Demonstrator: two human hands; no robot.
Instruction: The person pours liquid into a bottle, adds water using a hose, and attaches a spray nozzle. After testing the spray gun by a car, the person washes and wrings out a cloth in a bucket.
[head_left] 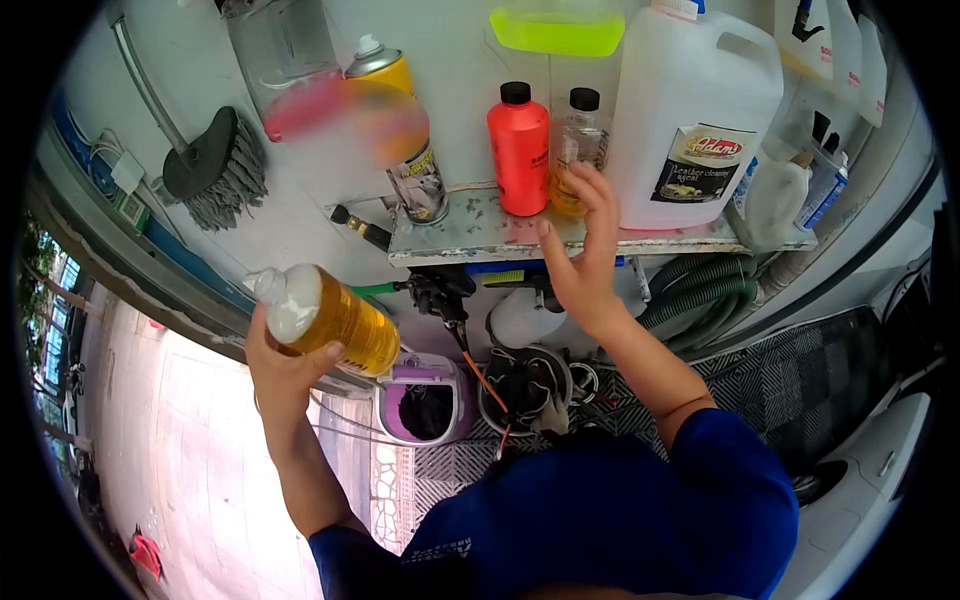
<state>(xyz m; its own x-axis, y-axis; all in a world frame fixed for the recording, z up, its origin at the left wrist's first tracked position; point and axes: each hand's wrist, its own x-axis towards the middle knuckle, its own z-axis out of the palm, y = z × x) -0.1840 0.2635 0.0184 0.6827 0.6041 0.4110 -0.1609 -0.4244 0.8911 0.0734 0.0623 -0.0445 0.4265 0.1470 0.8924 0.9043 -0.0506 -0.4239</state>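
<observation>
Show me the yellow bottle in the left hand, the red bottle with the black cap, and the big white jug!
Yellow bottle [346,321]: head view, on its side.
Red bottle [519,152]: head view, mid-body.
Jug [704,160]: head view, on its front label.

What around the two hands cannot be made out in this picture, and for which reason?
In the head view:
Small bottle: lower part partly covered by the right hand.
Left hand: some fingers hidden behind the amber bottle.
Pink-orange shape: too blurred to name; it covers part of the spray can.
Yellow-green container: top cut off by the upper edge.
</observation>
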